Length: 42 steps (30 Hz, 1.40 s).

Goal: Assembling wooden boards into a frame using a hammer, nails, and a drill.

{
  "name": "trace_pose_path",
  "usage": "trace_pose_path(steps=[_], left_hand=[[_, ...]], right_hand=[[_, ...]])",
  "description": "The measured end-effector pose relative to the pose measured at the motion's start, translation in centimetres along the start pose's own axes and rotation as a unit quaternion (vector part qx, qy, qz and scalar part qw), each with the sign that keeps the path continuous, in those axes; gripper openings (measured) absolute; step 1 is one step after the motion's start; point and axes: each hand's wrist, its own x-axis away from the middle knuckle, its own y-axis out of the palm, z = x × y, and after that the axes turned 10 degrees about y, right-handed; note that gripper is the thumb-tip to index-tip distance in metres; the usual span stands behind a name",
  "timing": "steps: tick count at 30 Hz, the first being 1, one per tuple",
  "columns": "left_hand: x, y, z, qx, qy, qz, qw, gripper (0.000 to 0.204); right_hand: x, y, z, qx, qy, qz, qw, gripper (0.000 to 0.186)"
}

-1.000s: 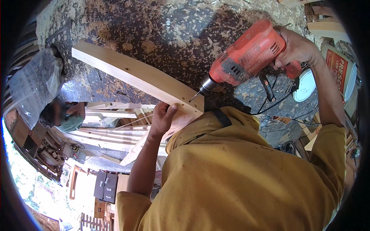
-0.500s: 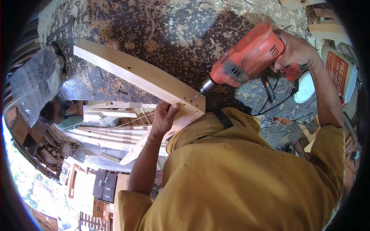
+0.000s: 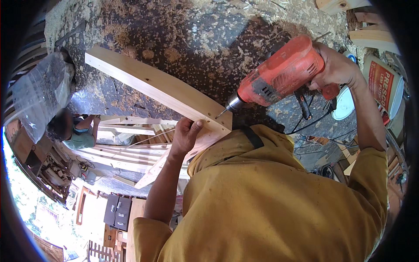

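My right hand is wrapped round the handle of a red electric drill, tilted with its chuck toward the lower left. The thin bit meets the near end of a pale wooden beam, among several small dark holes; how deep it sits I cannot tell. My left hand grips the beam's edge close to the bit, thumb on top and fingers curled under, partly hidden. The beam slants from upper left toward my waist, and another length of wood joins it below my left hand.
Wood shavings litter the dark worktop. Right of it stand a labelled bucket and a white lid, with a black cable nearby. A clear plastic bag lies left. Beyond, a person is beside stacked timber.
The drill and my right hand have come down slightly toward me, and the bit's angle on the beam is a little flatter. My left hand stays on the beam.
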Motion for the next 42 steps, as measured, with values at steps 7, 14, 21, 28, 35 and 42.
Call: trace_pose_path(steps=[7, 14, 21, 28, 35, 42], left_hand=[[-0.1, -0.2, 0.1, 0.010, -0.031, -0.014, 0.999, 0.041], [-0.1, -0.1, -0.3, 0.019, -0.009, 0.006, 1.000, 0.043], [-0.2, -0.2, -0.3, 0.001, -0.005, -0.006, 1.000, 0.041], [-0.2, -0.1, 0.0, 0.002, -0.004, -0.015, 1.000, 0.041], [-0.3, -0.2, 0.3, -0.038, -0.003, -0.022, 0.999, 0.042], [-0.3, -0.3, 0.0, -0.024, -0.010, -0.015, 1.000, 0.042]], right_hand=[[-0.3, 0.2, 0.1, -0.015, -0.058, -0.007, 0.998, 0.070], [-0.5, 0.6, 0.2, -0.034, -0.045, -0.021, 0.998, 0.069], [-0.7, 0.6, 0.7, -0.018, -0.029, -0.028, 0.999, 0.069], [-0.8, 0.8, 0.1, -0.012, 0.025, -0.039, 0.999, 0.082], [-0.8, 1.1, -0.2, -0.012, 0.027, -0.011, 0.999, 0.084], [-0.7, 1.3, -0.6, -0.002, 0.007, -0.024, 1.000, 0.071]])
